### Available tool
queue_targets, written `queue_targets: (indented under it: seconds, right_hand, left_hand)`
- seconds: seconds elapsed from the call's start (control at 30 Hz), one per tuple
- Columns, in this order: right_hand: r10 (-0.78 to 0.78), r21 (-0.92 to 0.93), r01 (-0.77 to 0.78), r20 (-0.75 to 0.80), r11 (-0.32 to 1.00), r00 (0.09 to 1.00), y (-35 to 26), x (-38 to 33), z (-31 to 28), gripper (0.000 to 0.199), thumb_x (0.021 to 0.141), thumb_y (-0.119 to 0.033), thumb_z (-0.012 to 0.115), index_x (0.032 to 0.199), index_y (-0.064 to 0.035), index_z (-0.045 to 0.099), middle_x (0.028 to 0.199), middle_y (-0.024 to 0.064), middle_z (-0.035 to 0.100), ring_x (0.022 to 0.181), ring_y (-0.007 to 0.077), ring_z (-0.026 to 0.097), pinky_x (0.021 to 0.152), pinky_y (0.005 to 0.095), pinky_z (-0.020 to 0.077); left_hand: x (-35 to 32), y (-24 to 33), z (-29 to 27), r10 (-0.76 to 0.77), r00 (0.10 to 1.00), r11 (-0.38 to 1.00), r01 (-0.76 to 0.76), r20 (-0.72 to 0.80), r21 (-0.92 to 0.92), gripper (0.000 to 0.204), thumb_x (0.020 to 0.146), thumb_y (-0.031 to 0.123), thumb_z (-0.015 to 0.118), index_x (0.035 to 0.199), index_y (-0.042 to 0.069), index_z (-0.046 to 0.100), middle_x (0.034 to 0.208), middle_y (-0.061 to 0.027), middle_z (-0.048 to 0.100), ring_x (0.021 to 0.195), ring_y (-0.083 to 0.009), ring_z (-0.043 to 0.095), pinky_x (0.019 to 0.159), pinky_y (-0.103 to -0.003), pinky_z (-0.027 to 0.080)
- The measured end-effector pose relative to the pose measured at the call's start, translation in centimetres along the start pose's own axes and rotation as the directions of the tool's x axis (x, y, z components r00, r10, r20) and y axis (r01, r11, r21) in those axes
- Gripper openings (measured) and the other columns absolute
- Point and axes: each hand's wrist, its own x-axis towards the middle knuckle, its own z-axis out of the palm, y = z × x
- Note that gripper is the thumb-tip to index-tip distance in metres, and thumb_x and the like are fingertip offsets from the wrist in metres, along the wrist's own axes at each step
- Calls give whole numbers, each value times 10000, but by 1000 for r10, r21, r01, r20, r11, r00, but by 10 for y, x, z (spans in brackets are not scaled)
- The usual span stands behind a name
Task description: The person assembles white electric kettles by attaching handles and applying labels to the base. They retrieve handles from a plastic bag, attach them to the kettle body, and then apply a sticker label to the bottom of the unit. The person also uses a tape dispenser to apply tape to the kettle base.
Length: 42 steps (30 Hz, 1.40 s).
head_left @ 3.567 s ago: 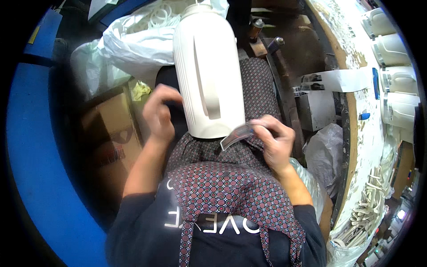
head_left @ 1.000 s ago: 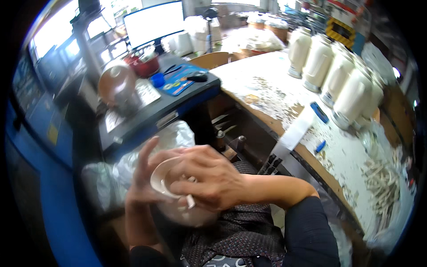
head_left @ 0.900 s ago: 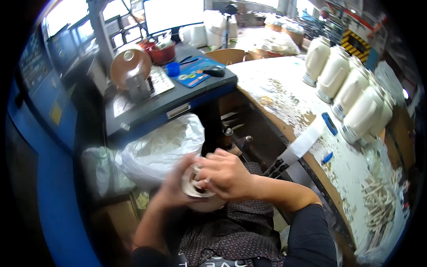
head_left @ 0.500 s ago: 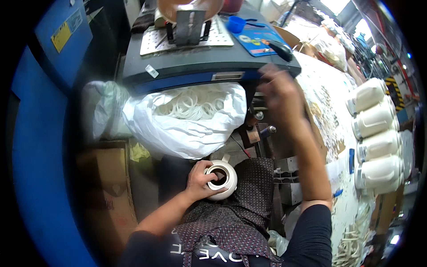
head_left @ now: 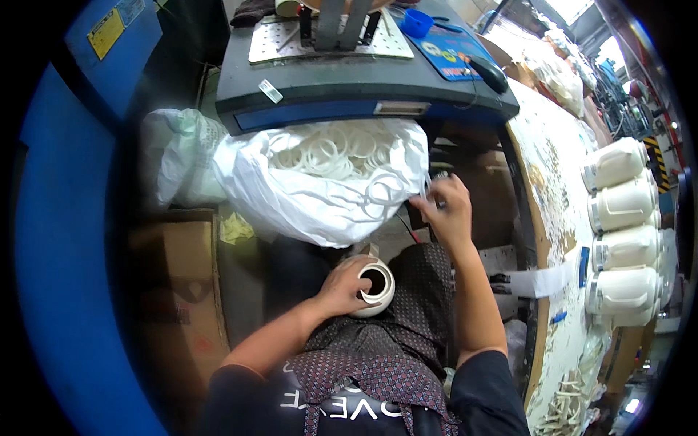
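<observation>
On my lap a rounded white jug [head_left: 385,296] stands with its mouth toward me, dark inside. My left hand [head_left: 343,291] is closed on its rim, the thumb inside the opening and the fingers around the outside. My right hand [head_left: 449,211] is at the right edge of a white bag [head_left: 313,212], fingers pinched on a thin white ring [head_left: 427,187] seen nearly edge-on. Pale, looped rings [head_left: 382,190] show at the bag's front lip beside this hand. Many more translucent white rings [head_left: 327,156] fill the bag.
A dark workbench [head_left: 334,81] stands ahead with a perforated white plate [head_left: 273,45], a blue cup [head_left: 416,23] and a black computer mouse [head_left: 488,74]. Several white jugs [head_left: 622,247] are stacked on the worn table [head_left: 545,156] at right. A cardboard box [head_left: 178,276] sits at left.
My right hand has come down from the bench's right front corner to the bag's edge, where a ring now shows at its fingers. My left hand keeps holding the jug. The view has shifted slightly.
</observation>
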Motion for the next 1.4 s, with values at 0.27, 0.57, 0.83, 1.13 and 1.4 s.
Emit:
queue_targets:
  seconds: [0.27,0.57,0.83,1.13,1.4]
  right_hand:
    - [411,-189,-370,292,910,863,-6,-215,-61,276,718,-311,793,759,-75,656,670,96,644,646,301,621,658,401,481]
    - [482,574,-597,359,561,799,-17,-204,-98,450,821,-104,738,1243,-14,613,840,69,723,717,90,653,656,258,519]
    - [-271,300,230,103,926,957,-79,-163,-105,362,711,78,652,1047,-56,644,1079,139,667,839,315,696,678,341,583]
    - [-392,49,455,595,889,702,-74,-145,-98,92,749,-136,629,836,-124,659,847,35,636,730,224,677,568,383,545]
    - [-242,287,45,703,957,669,-59,-152,-86,132,788,-186,671,908,-161,720,702,81,635,687,263,647,632,397,490]
  left_hand:
    - [45,18,-37,-57,918,993,13,-392,-115,308,630,109,859,719,45,571,1060,-155,643,1016,-318,630,875,-373,490]
    - [59,93,-31,191,978,971,-175,87,-165,942,581,207,899,1401,66,457,1253,-129,611,1178,-302,584,1004,-405,454]
    - [46,119,-8,238,969,949,-246,-64,-199,1302,576,260,912,1533,37,57,1105,-136,668,1098,-325,621,984,-437,466]
    - [39,114,4,355,928,926,-366,-115,-97,1160,599,244,876,1518,45,197,1111,-142,652,1019,-331,644,894,-416,507]
    - [11,99,24,228,974,973,-227,8,-47,528,582,271,827,1024,82,610,1193,-142,620,1194,-332,567,1033,-519,422]
